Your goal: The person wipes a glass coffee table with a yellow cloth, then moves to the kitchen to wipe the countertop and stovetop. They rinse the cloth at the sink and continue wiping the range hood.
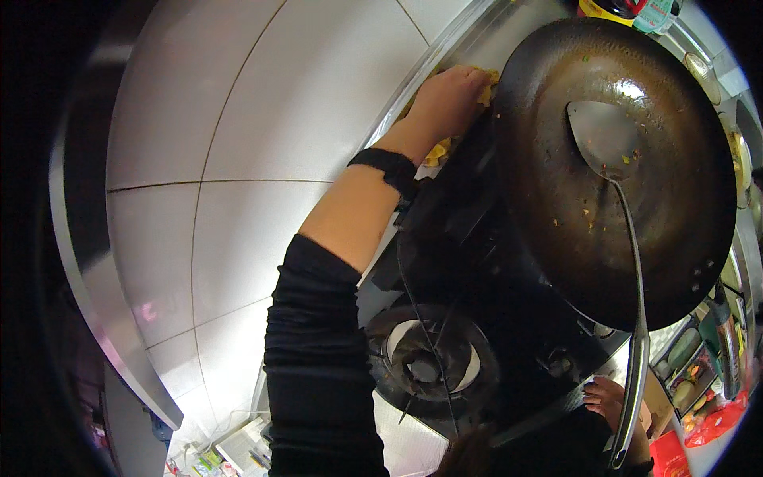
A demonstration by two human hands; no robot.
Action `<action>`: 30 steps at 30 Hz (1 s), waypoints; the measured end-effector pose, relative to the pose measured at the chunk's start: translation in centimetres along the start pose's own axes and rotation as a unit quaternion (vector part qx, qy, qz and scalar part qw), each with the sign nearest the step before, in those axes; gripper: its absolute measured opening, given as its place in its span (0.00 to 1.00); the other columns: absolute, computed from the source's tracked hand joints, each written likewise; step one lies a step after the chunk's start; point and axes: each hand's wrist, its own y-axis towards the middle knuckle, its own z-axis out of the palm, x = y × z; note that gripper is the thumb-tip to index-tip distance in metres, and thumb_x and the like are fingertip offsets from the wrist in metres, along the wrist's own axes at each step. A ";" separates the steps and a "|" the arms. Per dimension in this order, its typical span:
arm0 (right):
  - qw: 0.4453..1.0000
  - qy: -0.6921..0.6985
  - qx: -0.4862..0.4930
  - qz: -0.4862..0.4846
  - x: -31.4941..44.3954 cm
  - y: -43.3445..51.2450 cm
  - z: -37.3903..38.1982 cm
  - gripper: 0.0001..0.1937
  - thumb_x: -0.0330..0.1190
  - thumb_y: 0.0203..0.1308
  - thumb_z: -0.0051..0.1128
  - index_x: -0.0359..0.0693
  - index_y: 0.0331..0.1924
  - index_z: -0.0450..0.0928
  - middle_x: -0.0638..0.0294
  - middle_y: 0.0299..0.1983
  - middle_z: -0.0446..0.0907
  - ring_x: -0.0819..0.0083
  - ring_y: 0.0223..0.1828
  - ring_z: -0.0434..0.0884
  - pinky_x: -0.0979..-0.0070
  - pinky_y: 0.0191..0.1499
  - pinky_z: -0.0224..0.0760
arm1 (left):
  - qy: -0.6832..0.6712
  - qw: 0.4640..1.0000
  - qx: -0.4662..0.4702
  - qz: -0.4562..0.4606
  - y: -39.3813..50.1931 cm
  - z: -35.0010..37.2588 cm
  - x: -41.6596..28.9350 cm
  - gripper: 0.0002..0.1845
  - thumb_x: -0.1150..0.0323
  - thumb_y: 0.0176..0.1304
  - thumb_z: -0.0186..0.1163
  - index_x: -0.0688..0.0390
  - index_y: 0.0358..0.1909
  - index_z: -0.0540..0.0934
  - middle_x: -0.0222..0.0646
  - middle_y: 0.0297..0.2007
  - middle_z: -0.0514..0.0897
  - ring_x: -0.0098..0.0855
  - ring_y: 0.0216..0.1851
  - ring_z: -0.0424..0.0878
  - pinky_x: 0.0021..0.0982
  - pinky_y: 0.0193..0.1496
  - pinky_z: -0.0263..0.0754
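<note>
My left hand (450, 98) presses a yellow cloth (438, 153) onto the metal strip behind the black gas stove (471, 256), close to the tiled wall. Folds of the cloth stick out past the fingers and below the palm. A black band circles that wrist. Just right of the hand sits a large dark wok (536, 238), its inside greasy with food bits. In it lies a metal spatula (602, 134), the long handle reaching over the rim toward me. My right hand (605, 398) rests at the stove's front edge, partly behind that handle, with no held object visible.
A bare burner (424, 371) with a thin black cord across it lies below my left forearm. White wall tiles (262, 119) rise at left. Bottles (638, 12) stand beyond the wok. At right are a tray of vegetables (685, 369) and a red plastic bag (718, 423).
</note>
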 end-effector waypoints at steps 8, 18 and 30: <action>0.997 0.015 -0.049 0.055 0.3 0.9 0.4 0.20 0.30 0.70 0.44 0.29 0.61 0.68 0.48 0.51 0.80 0.61 0.49 0.83 0.69 0.53 0.78 | -0.179 0.981 -0.036 0.063 4.2 4.2 2.4 0.22 0.68 0.63 0.56 0.56 0.60 0.72 0.39 0.61 0.72 0.43 0.65 0.67 0.37 0.64 0.67; 0.999 0.045 0.001 -0.025 -0.5 0.7 1.2 0.26 0.47 0.70 0.48 0.37 0.64 0.66 0.49 0.53 0.78 0.60 0.50 0.81 0.69 0.52 0.77 | -0.009 0.994 0.108 -0.035 -12.3 0.4 0.0 0.30 0.55 0.73 0.45 0.56 0.72 0.59 0.43 0.75 0.51 0.46 0.76 0.44 0.44 0.75 0.41; 0.979 -0.143 -0.096 0.105 -4.3 -0.7 4.9 0.14 0.33 0.64 0.53 0.40 0.52 0.76 0.57 0.43 0.83 0.70 0.42 0.83 0.73 0.47 0.77 | -0.202 0.861 0.155 -0.441 -55.2 -8.7 -8.6 0.30 0.72 0.71 0.41 0.51 0.75 0.56 0.43 0.76 0.47 0.42 0.77 0.40 0.39 0.76 0.34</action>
